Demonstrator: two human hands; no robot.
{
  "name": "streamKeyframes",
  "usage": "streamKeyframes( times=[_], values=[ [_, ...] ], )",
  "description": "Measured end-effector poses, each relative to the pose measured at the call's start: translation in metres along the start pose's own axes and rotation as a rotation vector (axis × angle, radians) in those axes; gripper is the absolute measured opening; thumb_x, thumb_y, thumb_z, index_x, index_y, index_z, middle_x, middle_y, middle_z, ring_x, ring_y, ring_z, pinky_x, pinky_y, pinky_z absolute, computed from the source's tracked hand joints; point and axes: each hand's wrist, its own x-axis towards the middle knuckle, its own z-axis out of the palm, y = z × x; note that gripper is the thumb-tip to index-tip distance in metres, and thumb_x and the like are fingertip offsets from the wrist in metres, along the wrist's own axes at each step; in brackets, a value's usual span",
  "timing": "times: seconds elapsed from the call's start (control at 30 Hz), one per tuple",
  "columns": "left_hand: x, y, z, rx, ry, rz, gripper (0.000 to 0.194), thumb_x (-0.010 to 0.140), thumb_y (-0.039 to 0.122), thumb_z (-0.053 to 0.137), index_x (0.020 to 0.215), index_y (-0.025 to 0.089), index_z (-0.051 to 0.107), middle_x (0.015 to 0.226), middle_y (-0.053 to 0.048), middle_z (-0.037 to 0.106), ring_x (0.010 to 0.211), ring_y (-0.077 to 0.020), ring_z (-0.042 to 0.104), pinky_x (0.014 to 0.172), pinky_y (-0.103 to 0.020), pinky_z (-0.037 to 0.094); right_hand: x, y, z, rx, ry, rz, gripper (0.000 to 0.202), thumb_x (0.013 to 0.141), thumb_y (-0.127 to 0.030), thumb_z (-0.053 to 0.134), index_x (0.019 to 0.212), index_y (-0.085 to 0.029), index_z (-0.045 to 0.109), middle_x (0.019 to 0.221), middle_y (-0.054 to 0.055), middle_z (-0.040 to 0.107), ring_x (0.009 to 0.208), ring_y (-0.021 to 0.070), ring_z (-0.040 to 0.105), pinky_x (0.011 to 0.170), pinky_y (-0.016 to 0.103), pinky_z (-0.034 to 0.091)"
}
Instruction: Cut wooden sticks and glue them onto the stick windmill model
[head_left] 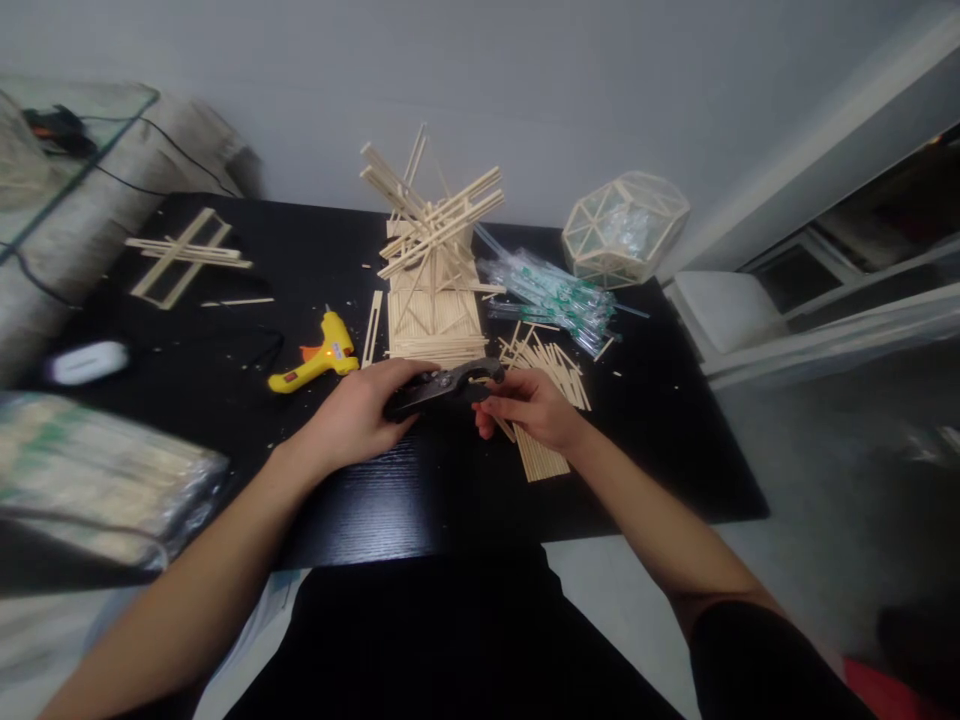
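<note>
A dark cutter tool is held above the black table by my left hand, whose fingers wrap its handles. My right hand is closed beside the tool's jaws, its fingertips pinched; what they hold is too small to make out. Just beyond my hands stands a wooden stick model with crossed sticks on top. Under and behind my right hand lie loose wooden sticks. The yellow glue gun lies on its side left of the model, near my left hand.
On the black table are a crossed stick frame, a white mouse-like object, packaged sticks at the left, plastic wrappers and a polyhedral stick frame at the back right. A white stool stands right.
</note>
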Motion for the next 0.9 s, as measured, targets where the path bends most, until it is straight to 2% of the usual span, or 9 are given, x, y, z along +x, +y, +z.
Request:
streamKeyframes(
  times=[0.17,0.33,0.9],
  values=[
    [0.0002,-0.0006,-0.0007,0.007,-0.01,0.01,0.046,0.087,0.017,0.062,0.133,0.019,0.065,0.128,-0.012,0.075,0.113,-0.027,0.073,0.099,-0.042,0.058,-0.0008,-0.0016,-0.0025,-0.012,-0.027,0.008,0.018,0.087,-0.032,0.086,0.089,-0.016,0.078,0.072,0.001,0.076,0.061,0.0119,0.071,0.061,0.025,0.059],
    [-0.0003,-0.001,0.0006,0.024,-0.026,0.012,0.039,0.087,0.017,0.061,0.125,0.017,0.067,0.115,-0.011,0.077,0.1,-0.0249,0.075,0.089,-0.037,0.059,-0.0012,-0.0002,-0.004,0.006,-0.035,0.008,0.017,0.087,-0.03,0.085,0.087,-0.015,0.078,0.072,0.001,0.076,0.058,0.0117,0.071,0.057,0.023,0.058],
    [-0.0021,-0.0009,0.0088,0.029,-0.035,0.005,0.021,0.089,0.016,0.06,0.109,0.02,0.061,0.09,-0.004,0.072,0.075,-0.0181,0.068,0.069,-0.026,0.051,-0.0004,0.0025,-0.0036,0.029,-0.009,0.035,0.026,0.084,-0.038,0.088,0.086,-0.014,0.078,0.069,0.001,0.075,0.055,0.012,0.07,0.054,0.023,0.058]
  ],
)
